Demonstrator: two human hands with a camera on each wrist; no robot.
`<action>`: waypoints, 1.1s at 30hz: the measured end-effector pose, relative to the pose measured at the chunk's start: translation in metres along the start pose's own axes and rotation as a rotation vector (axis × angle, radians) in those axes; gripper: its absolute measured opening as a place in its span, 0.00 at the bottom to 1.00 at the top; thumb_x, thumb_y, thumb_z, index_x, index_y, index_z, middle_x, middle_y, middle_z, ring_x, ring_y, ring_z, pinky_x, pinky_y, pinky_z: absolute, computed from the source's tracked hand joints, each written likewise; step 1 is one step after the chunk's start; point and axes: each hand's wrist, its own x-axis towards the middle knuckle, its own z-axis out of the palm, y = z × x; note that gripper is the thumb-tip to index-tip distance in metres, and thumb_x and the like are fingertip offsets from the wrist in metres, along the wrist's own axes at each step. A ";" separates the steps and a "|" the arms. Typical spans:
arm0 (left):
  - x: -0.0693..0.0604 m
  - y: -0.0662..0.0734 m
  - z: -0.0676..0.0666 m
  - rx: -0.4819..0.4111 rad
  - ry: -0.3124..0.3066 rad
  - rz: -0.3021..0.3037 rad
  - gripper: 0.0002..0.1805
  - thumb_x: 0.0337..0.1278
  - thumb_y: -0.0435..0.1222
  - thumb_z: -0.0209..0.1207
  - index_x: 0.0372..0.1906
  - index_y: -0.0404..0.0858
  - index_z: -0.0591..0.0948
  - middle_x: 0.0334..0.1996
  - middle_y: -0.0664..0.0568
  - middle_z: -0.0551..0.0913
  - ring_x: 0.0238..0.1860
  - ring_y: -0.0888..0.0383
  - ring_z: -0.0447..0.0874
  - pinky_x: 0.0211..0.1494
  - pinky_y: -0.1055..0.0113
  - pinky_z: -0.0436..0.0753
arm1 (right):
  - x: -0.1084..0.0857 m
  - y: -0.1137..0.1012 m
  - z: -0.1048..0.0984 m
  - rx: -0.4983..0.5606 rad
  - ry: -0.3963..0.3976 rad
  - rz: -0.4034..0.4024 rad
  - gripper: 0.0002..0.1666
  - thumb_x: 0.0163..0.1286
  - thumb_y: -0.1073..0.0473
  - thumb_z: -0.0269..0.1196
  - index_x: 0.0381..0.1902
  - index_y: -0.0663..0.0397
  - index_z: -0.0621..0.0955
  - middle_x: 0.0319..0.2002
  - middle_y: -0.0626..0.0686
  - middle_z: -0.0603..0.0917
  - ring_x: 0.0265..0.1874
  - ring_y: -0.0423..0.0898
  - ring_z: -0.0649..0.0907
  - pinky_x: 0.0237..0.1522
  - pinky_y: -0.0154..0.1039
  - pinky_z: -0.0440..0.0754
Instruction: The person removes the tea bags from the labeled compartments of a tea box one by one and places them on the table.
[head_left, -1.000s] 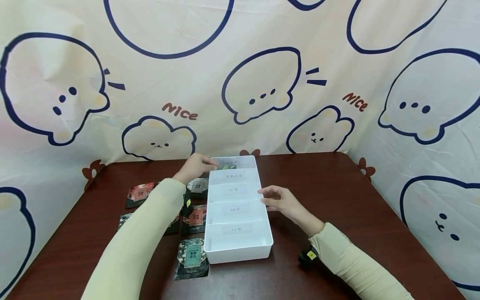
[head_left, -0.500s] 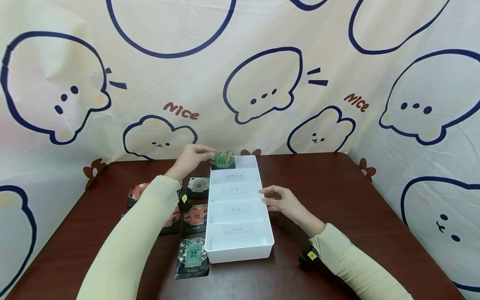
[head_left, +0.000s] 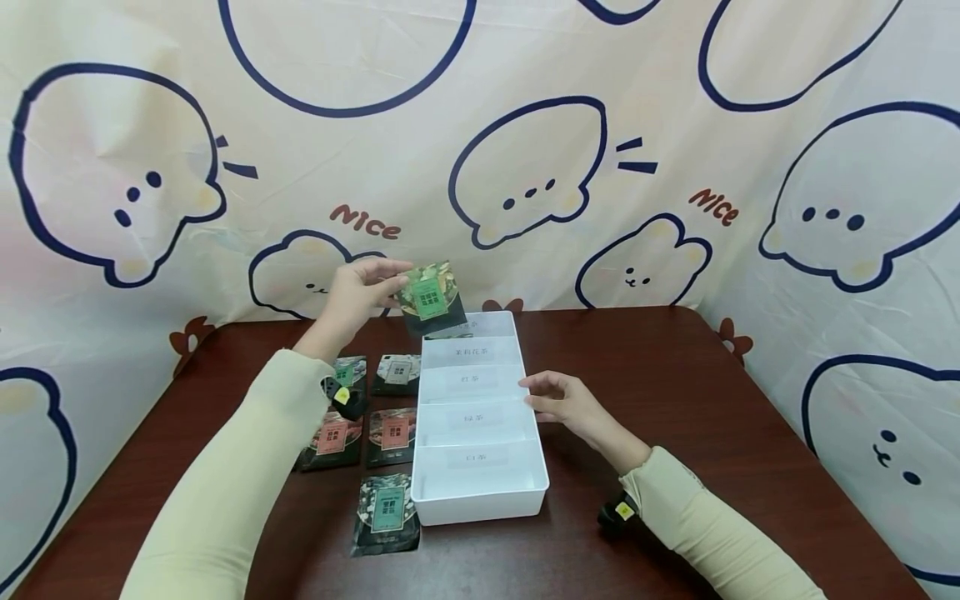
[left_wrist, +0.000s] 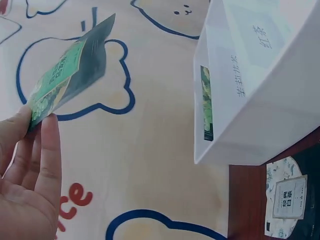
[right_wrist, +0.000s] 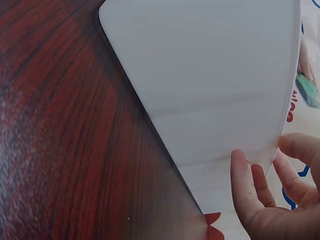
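Over the far end of a white divided box [head_left: 480, 507], my left hand [head_left: 351, 302] pinches a green and black tea packet [head_left: 430, 297] by one edge. The left wrist view shows this packet tilted between the thumb and fingers, apart from the box. Another green packet [left_wrist: 206, 102] sits inside the far compartment. My right hand [head_left: 564, 406] touches the right side of the box with its fingertips, fingers loosely bent; the right wrist view has them at the rim and outer wall [right_wrist: 200, 65].
Left of the box lie a white-labelled packet [head_left: 397, 374], two red-labelled packets [head_left: 392, 435] [head_left: 334, 438], a green-labelled packet [head_left: 386, 512] and one partly hidden packet [head_left: 350, 371]. Printed labels mark the compartments. A patterned cloth wall [head_left: 420, 183] stands behind the brown table [head_left: 645, 375].
My left hand has risen and moved left, bringing the green packet up out of the far compartment. My right hand stays at the side of the box.
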 end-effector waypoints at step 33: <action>-0.141 -0.042 -0.071 0.156 -0.011 -0.139 0.23 0.63 0.44 0.61 0.57 0.33 0.79 0.46 0.59 0.84 0.35 0.64 0.84 0.37 0.62 0.86 | -0.001 0.000 0.001 -0.012 0.011 0.007 0.22 0.67 0.61 0.64 0.57 0.62 0.77 0.52 0.62 0.79 0.44 0.47 0.82 0.49 0.50 0.83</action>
